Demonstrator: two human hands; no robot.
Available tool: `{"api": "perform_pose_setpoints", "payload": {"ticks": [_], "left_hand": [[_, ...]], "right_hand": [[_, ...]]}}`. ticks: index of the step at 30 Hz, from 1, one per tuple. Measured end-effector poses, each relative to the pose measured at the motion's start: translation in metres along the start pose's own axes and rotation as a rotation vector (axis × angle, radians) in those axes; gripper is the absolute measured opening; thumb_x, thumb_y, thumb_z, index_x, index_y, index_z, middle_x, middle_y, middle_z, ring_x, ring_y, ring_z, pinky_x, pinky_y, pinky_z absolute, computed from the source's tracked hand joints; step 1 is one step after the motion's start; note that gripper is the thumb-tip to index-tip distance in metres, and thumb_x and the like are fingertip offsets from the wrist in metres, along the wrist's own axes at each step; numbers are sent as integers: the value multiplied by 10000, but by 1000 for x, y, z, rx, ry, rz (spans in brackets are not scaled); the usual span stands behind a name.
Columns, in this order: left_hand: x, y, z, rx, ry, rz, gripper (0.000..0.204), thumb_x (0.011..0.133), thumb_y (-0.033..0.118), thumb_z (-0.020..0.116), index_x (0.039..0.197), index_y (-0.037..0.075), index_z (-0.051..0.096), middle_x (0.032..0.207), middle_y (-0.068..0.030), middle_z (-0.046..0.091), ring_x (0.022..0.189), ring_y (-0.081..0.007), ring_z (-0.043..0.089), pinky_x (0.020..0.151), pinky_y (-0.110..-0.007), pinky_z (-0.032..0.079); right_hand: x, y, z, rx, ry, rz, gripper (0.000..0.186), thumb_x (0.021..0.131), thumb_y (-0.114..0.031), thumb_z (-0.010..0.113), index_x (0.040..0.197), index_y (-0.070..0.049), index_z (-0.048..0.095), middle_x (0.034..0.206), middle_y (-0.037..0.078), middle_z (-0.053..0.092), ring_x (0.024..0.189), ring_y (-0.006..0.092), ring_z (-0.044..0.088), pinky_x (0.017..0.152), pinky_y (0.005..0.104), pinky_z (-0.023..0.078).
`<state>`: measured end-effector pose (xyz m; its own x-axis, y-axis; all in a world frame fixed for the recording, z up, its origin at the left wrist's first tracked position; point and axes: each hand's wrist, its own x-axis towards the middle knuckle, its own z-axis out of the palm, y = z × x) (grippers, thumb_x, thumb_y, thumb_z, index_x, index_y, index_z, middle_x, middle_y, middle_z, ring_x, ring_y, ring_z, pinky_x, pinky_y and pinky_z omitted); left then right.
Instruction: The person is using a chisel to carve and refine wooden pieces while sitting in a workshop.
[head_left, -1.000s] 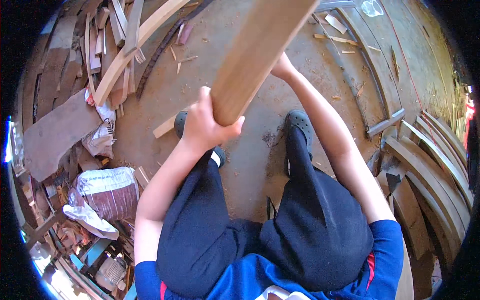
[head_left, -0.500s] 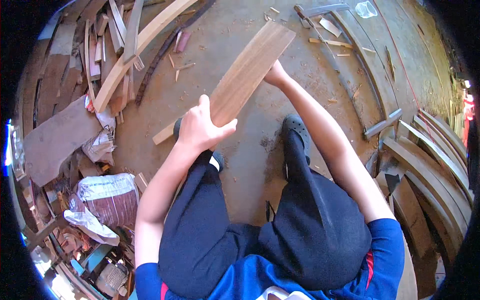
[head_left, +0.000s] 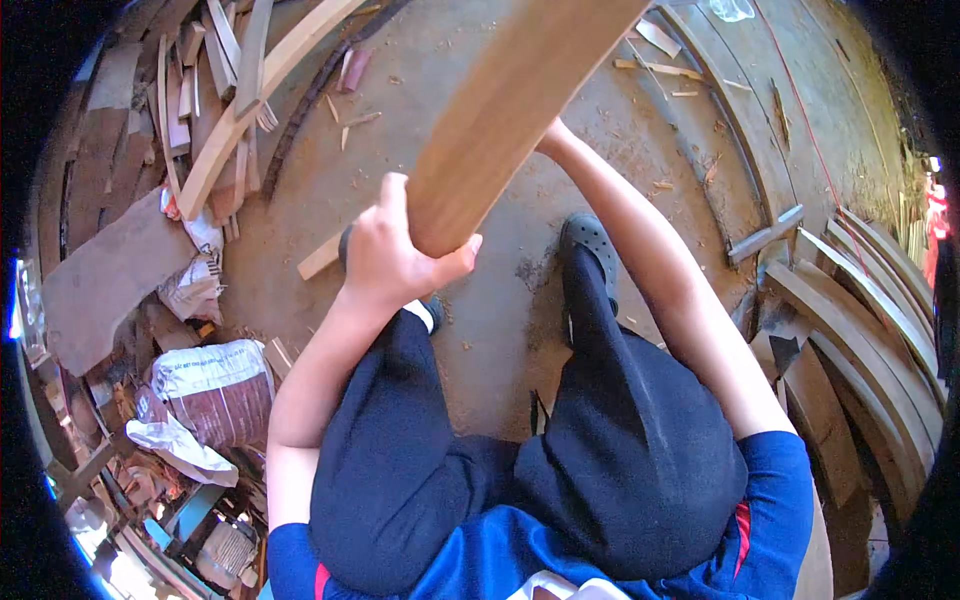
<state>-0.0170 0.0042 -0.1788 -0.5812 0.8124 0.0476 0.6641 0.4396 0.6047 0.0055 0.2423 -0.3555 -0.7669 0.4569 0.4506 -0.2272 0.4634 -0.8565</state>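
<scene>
A flat, light-brown wooden board (head_left: 510,120) slants up in front of me, its far end running past the top edge of the view. Around its near end my left hand (head_left: 388,245) is closed, thumb on the right side and fingers on the left. My right hand (head_left: 549,136) is at the board's right edge, supporting it from beneath; the board hides most of its fingers. Below, a short wooden strip (head_left: 319,259) lies on the floor by my left shoe.
Scrap wood and a curved wooden piece (head_left: 225,150) are heaped at left, above a white-and-brown sack (head_left: 215,390). A long frame saw (head_left: 735,120) lies on the floor at right. Curved timbers (head_left: 860,370) are stacked at the right. My dark clogs (head_left: 590,250) rest on the floor.
The board's far end has risen closer to me and looks larger, now passing out at the top. Both hands keep their hold, and the left has shifted slightly.
</scene>
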Motion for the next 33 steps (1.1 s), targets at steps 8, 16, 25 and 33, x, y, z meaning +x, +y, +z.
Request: {"api": "perform_pose_setpoints", "payload": {"ticks": [8, 16, 25, 33], "left_hand": [[8, 2, 2, 219, -287, -261, 657, 592, 451, 709, 940, -24, 417, 768, -243, 600, 726, -383, 617, 653, -424, 502], [0, 3, -10, -239, 281, 38, 621, 586, 407, 733, 924, -10, 421, 686, -186, 573, 603, -336, 605, 556, -397, 485], [-41, -43, 12, -350, 13, -315, 610, 639, 370, 691, 1061, -25, 497, 876, -153, 626, 795, -224, 614, 715, -339, 480], [-53, -66, 10, -605, 10, -538, 535, 688, 362, 638, 1031, -31, 518, 865, -110, 610, 788, -154, 581, 711, -295, 468]], "right_hand": [[-1, -8, -3, -34, -188, 66, 371, 744, -242, 702, 1036, -36, 603, 1119, 165, 572, 1014, 225, 528, 860, 390, 422], [-1, -2, 4, 99, -149, 327, 403, 833, -314, 620, 578, -29, 492, 488, 17, 424, 481, 107, 370, 447, 317, 345], [-2, -13, -26, 274, 314, 597, 285, 828, -244, 647, 635, -57, 553, 550, -26, 487, 511, 79, 452, 475, 271, 391], [-9, -36, -56, 553, 519, 428, 269, 828, -167, 640, 635, -91, 470, 582, -32, 462, 539, 72, 473, 503, 223, 370]]}}
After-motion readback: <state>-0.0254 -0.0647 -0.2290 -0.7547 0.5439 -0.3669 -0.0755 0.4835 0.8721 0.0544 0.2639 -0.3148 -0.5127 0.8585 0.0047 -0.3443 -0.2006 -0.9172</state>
